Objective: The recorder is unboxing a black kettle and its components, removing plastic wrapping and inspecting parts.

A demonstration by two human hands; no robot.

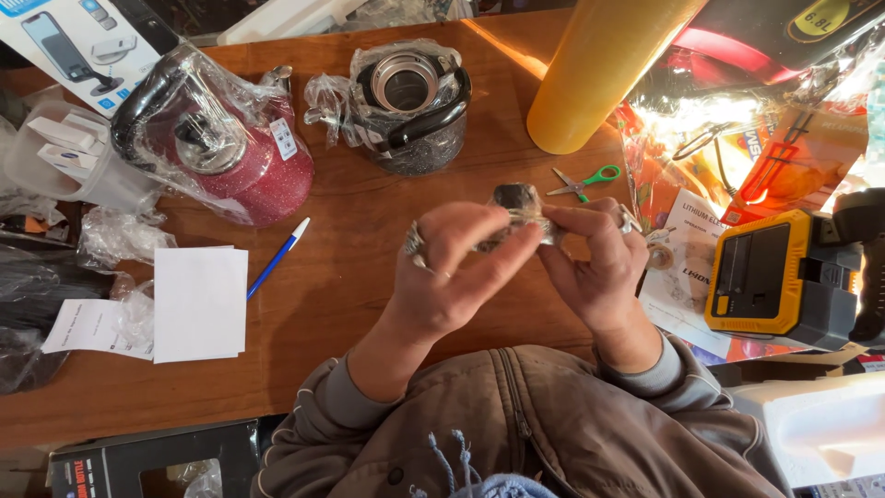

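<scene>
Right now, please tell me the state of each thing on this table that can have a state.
Small dark object: wrapped in clear film, held by both hands.
Left hand: pinching the object.
Right hand: pinching the object.
Red kettle: lying tilted, bagged in plastic.
Dark kettle: upright, no lid, bagged.
Scissors: slightly open.
Pen: capped.

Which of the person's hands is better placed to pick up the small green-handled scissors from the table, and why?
Probably the right hand. The green-handled scissors lie just beyond it on the wooden table, while the left hand sits farther off. Both hands grip the small wrapped object, so one must let go first.
</scene>
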